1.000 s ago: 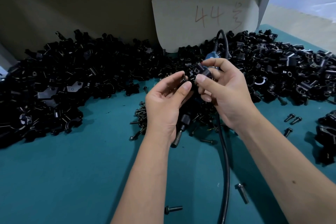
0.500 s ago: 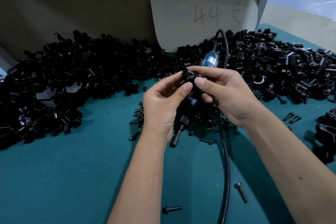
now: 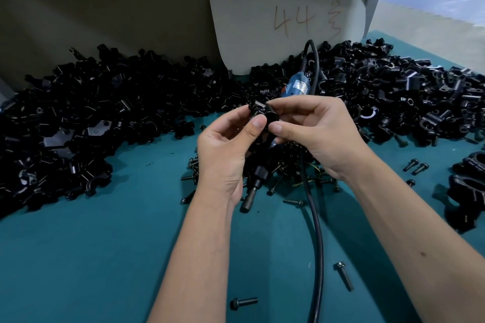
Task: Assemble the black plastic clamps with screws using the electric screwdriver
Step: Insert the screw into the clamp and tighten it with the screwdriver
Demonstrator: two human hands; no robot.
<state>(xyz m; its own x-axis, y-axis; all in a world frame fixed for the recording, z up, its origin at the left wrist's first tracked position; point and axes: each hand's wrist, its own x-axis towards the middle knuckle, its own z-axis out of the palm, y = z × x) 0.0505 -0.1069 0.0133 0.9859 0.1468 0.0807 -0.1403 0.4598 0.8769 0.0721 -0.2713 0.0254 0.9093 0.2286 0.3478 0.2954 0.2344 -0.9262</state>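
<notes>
Black clamp [image 3: 263, 113] pinched between both hands [image 3: 275, 139], long axis lying left-right

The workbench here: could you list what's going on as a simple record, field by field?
surface: teal table
left hand: pinching a black clamp above the table
right hand: pinching the same clamp from the other side
screwdriver: blue body, lying on the table under the hands, tip toward the person
cord: black, runs toward the person
clamp piles: along the back, left and right
loose screws: scattered near the tool
card: marked 44, propped at the back
</notes>
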